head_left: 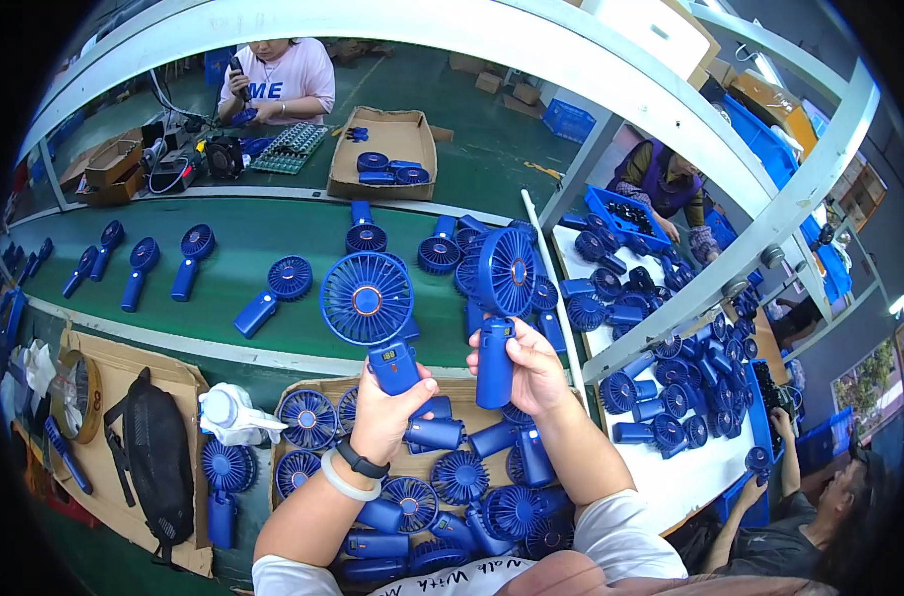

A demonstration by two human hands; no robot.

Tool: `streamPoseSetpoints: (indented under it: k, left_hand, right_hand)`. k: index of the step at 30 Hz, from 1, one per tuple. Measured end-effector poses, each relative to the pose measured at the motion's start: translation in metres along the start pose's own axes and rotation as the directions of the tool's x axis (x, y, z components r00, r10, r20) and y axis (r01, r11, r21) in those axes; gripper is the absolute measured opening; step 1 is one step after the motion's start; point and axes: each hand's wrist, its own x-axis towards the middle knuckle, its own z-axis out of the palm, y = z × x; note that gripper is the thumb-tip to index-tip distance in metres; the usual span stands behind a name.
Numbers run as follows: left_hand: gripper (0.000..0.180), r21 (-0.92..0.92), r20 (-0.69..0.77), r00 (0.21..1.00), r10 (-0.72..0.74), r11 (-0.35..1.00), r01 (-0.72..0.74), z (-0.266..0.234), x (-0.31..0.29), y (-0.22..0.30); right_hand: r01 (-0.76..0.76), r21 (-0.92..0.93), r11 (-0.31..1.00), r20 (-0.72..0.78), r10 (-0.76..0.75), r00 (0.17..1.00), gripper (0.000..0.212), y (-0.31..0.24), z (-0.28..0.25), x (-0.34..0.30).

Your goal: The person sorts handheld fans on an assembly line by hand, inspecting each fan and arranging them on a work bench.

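Observation:
My left hand [382,417] is wrapped round the handle of a blue handheld fan [368,300], whose round grille faces me; a small display on its handle is lit. In my right hand [539,370] is a second handheld fan [496,360], held upright by the handle with its head turned partly sideways. The two fans are side by side and apart, above the near edge of the green conveyor belt [214,323]. Below my wrists, a cardboard box [318,385] holds several more blue fans lying in a heap.
Several fans lie on the belt, with a cluster behind my right hand. A white rod [556,298] separates the belt from a white table [661,472] piled with fans. At left are a white bottle [228,409] and a black bag [161,457]. Other people work behind and at right.

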Motion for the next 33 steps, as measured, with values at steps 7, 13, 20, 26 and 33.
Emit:
streamPoseSetpoints:
  k: [7, 13, 20, 26, 33]
  left_hand:
    - [0.038, -0.108, 0.143, 0.987, -0.075, 0.990, 0.090, -0.002, -0.001, 0.006]
    - [0.059, -0.262, 0.328, 0.944, 0.016, 0.962, 0.075, -0.001, -0.002, 0.008]
    - [0.072, -0.572, 0.437, 0.899, -0.027, 0.763, 0.302, -0.018, 0.006, 0.011]
    - [0.084, -0.583, 0.583, 0.811, 0.043, 0.717, 0.382, -0.021, 0.010, 0.007]
    - [0.089, -0.544, 0.596, 0.801, 0.055, 0.761, 0.353, -0.023, 0.008, 0.013]
  right_hand:
    - [-0.182, 0.415, 0.892, 0.219, 0.096, 0.971, 0.049, 0.003, -0.012, -0.003]
    - [-0.014, -0.002, 1.000, 0.024, 0.014, 1.000, 0.046, 0.008, -0.006, 0.006]
    - [0.107, -0.940, 0.324, -0.017, -0.358, 0.933, 0.034, 0.001, -0.030, 0.090]
    - [-0.357, -0.837, -0.415, -0.447, 0.144, 0.883, 0.074, 0.077, -0.085, 0.158]
    - [-0.502, -0.346, 0.792, -0.061, 0.515, 0.855, 0.053, 0.077, -0.074, 0.130]
